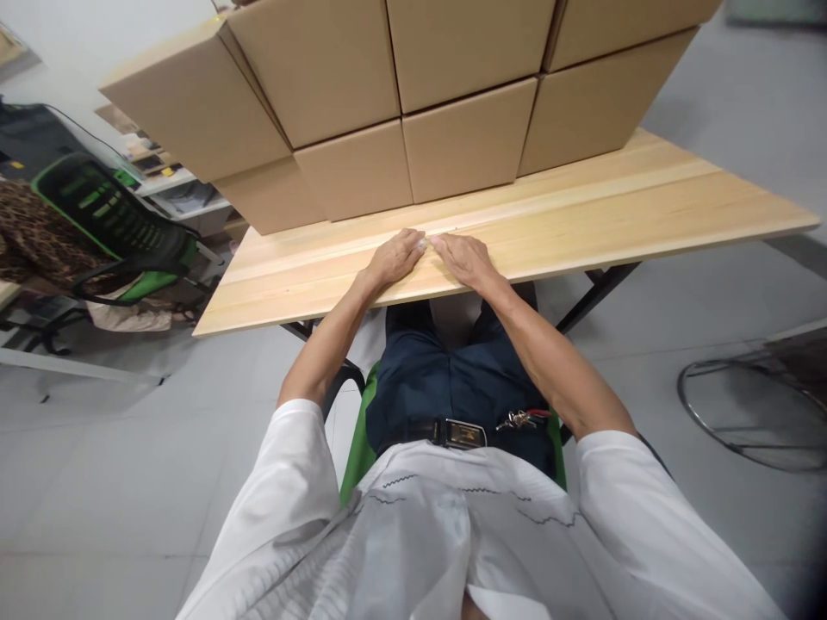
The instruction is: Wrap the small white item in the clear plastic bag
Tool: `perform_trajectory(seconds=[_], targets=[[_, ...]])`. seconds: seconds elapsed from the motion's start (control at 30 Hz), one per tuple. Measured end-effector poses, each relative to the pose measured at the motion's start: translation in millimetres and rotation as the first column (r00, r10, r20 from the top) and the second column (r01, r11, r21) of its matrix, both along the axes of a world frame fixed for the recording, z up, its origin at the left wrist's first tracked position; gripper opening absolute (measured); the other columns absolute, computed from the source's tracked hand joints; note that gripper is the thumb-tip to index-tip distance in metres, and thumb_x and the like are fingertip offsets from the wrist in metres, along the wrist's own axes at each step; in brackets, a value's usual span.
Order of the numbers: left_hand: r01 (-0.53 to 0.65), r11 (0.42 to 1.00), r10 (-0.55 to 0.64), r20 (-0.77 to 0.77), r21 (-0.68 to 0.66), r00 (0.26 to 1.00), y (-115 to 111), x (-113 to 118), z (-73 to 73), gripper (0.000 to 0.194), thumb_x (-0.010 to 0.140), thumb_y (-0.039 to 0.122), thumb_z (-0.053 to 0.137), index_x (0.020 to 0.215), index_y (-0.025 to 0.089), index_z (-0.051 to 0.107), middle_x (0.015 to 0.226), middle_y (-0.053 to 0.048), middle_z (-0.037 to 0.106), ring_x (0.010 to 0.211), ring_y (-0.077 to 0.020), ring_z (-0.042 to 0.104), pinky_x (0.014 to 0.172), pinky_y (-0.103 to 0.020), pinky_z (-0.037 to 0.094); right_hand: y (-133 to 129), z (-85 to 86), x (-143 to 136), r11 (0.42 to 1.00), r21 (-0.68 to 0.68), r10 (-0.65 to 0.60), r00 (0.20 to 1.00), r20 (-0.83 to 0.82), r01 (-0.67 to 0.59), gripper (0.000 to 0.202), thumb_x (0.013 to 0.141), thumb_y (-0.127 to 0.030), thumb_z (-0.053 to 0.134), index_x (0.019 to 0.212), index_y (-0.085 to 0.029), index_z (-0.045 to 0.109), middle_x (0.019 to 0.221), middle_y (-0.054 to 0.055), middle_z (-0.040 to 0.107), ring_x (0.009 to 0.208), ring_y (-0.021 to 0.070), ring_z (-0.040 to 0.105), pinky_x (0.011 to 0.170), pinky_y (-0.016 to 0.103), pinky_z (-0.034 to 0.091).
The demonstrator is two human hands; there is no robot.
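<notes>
My left hand (395, 258) rests on the wooden table (581, 207) near its front edge, fingers curled in and pressed together. At its fingertips shows a small whitish thing (422, 244), too small to name. Close beside it, slightly apart, my right hand (466, 260) also lies on the wood with its fingers drawn together and pointing toward the left hand. Whatever the right fingers may hold is hidden. Both forearms reach in over the table's front edge.
Stacked cardboard boxes (471, 146) stand along the table's back, just beyond my hands. On the left is a green-and-black office chair (96, 207) beside a person in patterned clothing (32, 232). A round metal frame (743, 422) stands on the floor at right.
</notes>
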State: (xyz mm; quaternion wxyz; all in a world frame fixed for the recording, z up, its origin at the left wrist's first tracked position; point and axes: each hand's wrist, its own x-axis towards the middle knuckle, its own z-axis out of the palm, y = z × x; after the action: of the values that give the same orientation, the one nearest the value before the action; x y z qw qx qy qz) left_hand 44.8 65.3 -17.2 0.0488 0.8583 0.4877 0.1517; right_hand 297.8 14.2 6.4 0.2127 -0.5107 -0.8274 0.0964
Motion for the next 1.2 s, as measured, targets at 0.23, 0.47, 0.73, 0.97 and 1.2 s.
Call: perform_trajectory(seconds=[0.23,0.47,0.73,0.97,1.2], targets=[[0.028,0.999,-0.026,-0.058,0.035,0.998,0.5,3.7,3.2,0.050,0.133,0.038,0.046,0.159,0.014,0.081,0.167,-0.025,0.082,0.162,-0.0383,0.078,0.145,-0.052,0.060,-3.2,7.2,-1.2,1.000,-0.028,-0.002,1.000,0.006,0.002,0.061,0.140,-0.038,0.035,0.160,-0.016,0.088,0.160,0.022,0.092,0.152,0.0409,0.086,0.119,0.044,0.063],[0.026,0.998,-0.021,-0.084,0.061,0.996,8.8,5.4,-7.9,0.049,0.132,0.034,0.050,0.160,0.019,0.088,0.164,-0.024,0.084,0.155,-0.0381,0.081,0.139,-0.052,0.063,5.7,-3.6,1.1,0.999,-0.032,0.002,1.000,-0.019,-0.003,0.063,0.139,-0.042,0.035,0.159,-0.017,0.089,0.160,0.024,0.092,0.151,0.0452,0.085,0.116,0.048,0.063],[-0.011,1.000,0.011,-0.095,-0.001,0.995,6.9,7.5,-8.8,0.056,0.131,0.034,0.056,0.178,0.024,0.085,0.205,-0.022,0.059,0.182,-0.0421,0.068,0.154,-0.060,0.052,17.7,-19.6,6.3,1.000,0.013,0.022,0.999,-0.033,-0.022,0.069,0.136,-0.049,0.030,0.160,-0.019,0.088,0.156,0.024,0.093,0.144,0.0468,0.087,0.112,0.051,0.063],[0.002,0.999,-0.004,-0.066,-0.039,0.998,0.4,8.0,-2.7,0.055,0.127,0.036,0.064,0.177,0.035,0.087,0.211,-0.011,0.052,0.195,-0.0423,0.053,0.161,-0.063,0.044,27.6,-32.5,8.8,0.998,0.055,0.027,0.998,-0.062,-0.024,0.077,0.135,-0.058,0.025,0.141,-0.022,0.092,0.142,0.025,0.096,0.132,0.0474,0.089,0.102,0.051,0.063],[0.083,0.994,-0.079,0.061,-0.067,0.995,-1.7,-12.6,-1.9,0.063,0.127,0.066,0.069,0.177,0.032,0.087,0.216,-0.014,0.042,0.203,-0.0500,0.035,0.165,-0.076,0.029,27.3,-35.9,12.6,0.995,0.086,0.051,0.991,-0.121,-0.041,0.081,0.134,-0.066,0.021,0.134,-0.024,0.090,0.134,0.024,0.096,0.124,0.0466,0.088,0.098,0.050,0.060]])
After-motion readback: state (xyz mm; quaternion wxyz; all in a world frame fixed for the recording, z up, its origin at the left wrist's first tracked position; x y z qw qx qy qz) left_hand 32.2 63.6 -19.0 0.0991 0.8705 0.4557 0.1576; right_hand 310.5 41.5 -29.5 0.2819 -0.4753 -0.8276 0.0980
